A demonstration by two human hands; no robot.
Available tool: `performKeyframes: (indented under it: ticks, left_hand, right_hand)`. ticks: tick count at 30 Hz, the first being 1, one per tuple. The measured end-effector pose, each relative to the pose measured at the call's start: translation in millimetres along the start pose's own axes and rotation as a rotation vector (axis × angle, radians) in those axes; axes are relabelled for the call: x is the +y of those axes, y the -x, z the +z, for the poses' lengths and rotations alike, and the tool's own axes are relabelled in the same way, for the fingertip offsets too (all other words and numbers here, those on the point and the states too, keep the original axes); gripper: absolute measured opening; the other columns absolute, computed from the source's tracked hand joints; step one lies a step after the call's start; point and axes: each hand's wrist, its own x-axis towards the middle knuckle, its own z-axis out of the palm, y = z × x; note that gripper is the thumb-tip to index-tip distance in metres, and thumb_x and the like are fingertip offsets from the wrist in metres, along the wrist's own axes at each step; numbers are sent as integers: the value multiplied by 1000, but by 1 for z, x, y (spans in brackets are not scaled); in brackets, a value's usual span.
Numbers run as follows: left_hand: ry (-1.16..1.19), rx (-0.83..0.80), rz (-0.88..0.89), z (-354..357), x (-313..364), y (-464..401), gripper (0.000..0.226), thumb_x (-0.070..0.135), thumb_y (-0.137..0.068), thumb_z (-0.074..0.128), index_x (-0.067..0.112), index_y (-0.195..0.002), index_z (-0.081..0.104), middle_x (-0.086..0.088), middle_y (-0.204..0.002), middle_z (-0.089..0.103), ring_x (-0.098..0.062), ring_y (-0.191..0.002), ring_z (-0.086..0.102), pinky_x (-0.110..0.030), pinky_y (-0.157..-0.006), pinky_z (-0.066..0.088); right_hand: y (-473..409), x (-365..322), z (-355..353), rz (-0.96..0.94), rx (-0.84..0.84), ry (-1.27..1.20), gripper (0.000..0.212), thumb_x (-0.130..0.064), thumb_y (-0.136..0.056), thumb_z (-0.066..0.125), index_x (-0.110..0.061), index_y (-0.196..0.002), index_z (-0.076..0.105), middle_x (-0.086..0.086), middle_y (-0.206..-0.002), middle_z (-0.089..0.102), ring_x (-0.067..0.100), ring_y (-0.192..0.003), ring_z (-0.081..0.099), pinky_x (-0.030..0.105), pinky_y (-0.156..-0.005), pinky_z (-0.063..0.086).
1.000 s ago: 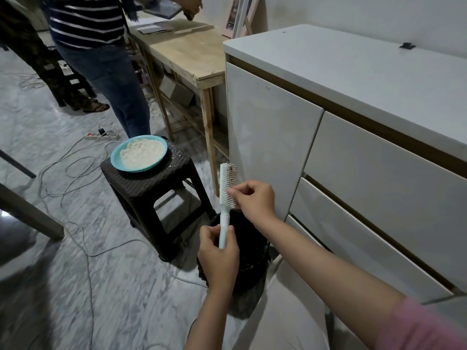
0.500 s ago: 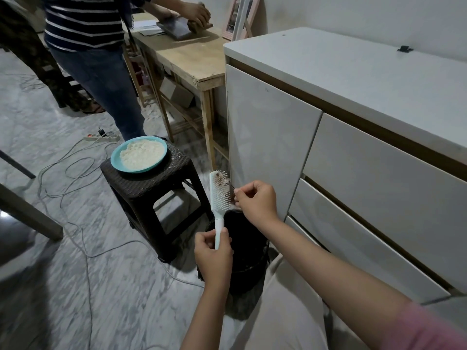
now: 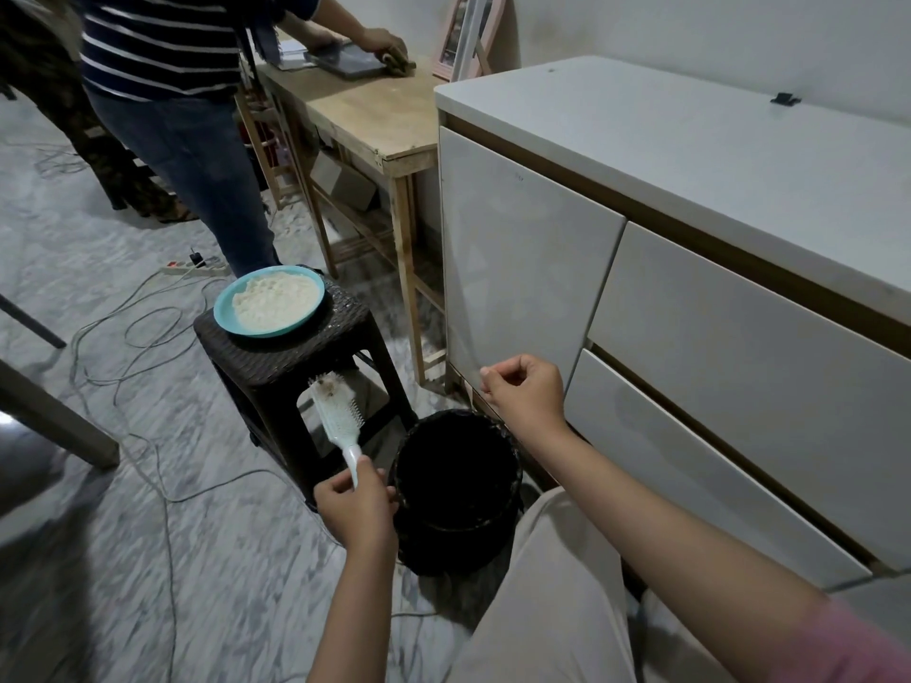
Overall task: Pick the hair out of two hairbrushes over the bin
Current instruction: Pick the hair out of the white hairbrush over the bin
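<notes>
Marbled grey floor (image 3: 148,559) with loose cables, white cabinet (image 3: 690,298) on the right, wooden tabletop (image 3: 374,115) behind it where a second person in a striped shirt (image 3: 162,41) works. Black bin (image 3: 456,490) stands on the floor against the cabinet base, mouth open upward, placed to catch whatever drops.

Left hand (image 3: 357,505) grips the handle of the pale hairbrush (image 3: 337,419), fingers curled round it; brush tilts up and left, bristles showing, a brownish tuft of hair near the tip. Brush head sits beside the bin, in front of the dark stool (image 3: 296,367), not over the opening. Probably held aside so the other hand can drop its pickings.

Right hand (image 3: 522,391) is above the bin's far rim, fingertips (image 3: 488,377) pinched narrow; likely holding pulled strands for release, but the hair itself is too fine to see.

Teal plate (image 3: 268,308) of white food on the stool. Second hairbrush not in view. No readable labels or writing anywhere.
</notes>
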Motion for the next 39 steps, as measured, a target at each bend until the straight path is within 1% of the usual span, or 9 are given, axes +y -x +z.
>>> performKeyframes:
  ticks: [4,7,11,14,18,21,25,32,39]
  left_hand:
    - [19,36,-6,-4,7,-8,16,16,-92,58,5,-102,52,-15,-86,66,-17,-53,54,-28,-50,45]
    - [5,-6,-16,-3,10,-9,28,19,-92,59,-2,-110,55,-13,-83,67,-17,-53,54,-28,-50,46]
    - [-15,-102,-33,3,11,-2,33,20,-93,60,-5,-113,57,-9,-78,65,-16,-53,54,-28,-50,46]
    - [-46,-167,-21,7,13,3,33,22,-93,59,-5,-112,58,-8,-77,66,-16,-52,55,-27,-47,46]
    - [-108,-231,4,9,14,7,31,23,-94,59,-3,-109,59,-9,-78,68,-14,-51,55,-26,-44,45]
    - [-143,-260,15,9,13,8,32,24,-93,60,-4,-108,61,-9,-78,70,-13,-49,56,-26,-43,45]
    - [-144,-288,20,8,13,14,28,23,-93,60,-1,-108,58,-8,-79,69,-15,-52,57,-30,-48,47]
    - [-157,-324,68,7,14,26,16,20,-92,61,7,-98,53,-7,-77,68,-17,-53,55,-28,-49,45]
    - [-213,-360,278,6,6,44,15,18,-88,66,11,-81,54,-11,-71,69,-17,-49,59,-26,-42,45]
  right_hand:
    - [-7,9,-1,18,20,74,23,-12,-73,74,-20,-55,61,9,-66,70,27,-69,70,45,-74,59]
    - [-10,11,0,15,13,158,24,-8,-72,74,-22,-57,61,4,-64,67,21,-65,66,32,-70,56]
    - [-14,11,5,45,-60,202,10,-1,-76,68,-9,-81,72,10,-81,71,17,-76,65,23,-74,48]
    - [-16,8,9,49,-225,216,35,8,-78,58,-6,-109,67,8,-108,68,16,-103,62,19,-82,44]
    - [-13,-1,5,10,-419,201,60,17,-77,45,-12,-128,56,4,-123,58,5,-110,49,6,-64,46]
    - [-12,-3,5,-6,-410,158,61,19,-75,44,-12,-127,57,8,-131,58,9,-115,53,19,-80,50]
    - [-11,-3,10,-3,-353,98,55,19,-77,45,-9,-122,60,14,-127,60,22,-121,55,22,-92,44]
    - [-3,-5,20,-57,-310,98,32,1,-82,64,-8,-112,65,16,-112,66,15,-90,62,32,-90,54]
    - [9,-23,30,-62,-191,135,48,-35,-71,78,-16,-113,64,-5,-96,61,8,-82,59,24,-78,49]
